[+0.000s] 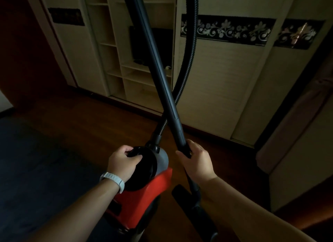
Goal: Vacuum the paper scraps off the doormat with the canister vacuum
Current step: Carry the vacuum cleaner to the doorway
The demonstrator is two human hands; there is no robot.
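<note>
A red and grey canister vacuum (155, 186) hangs low in the middle of the view. My left hand (122, 163) grips its black carry handle (142, 152). My right hand (195, 160) grips the black wand (158, 74), which slants up past the top of the frame. The wand's lower end carries a black floor head (187, 202) beside my right forearm. A ribbed black hose (191, 49) runs from the canister's front up and out of view. No doormat or paper scraps are visible.
A dark wooden floor (93, 126) lies ahead. A cream wardrobe with a floral band (227, 29) and open shelves (137, 74) fills the far wall. A dark blue surface (36, 166) spreads at the left. A pale cabinet (299, 151) stands at the right.
</note>
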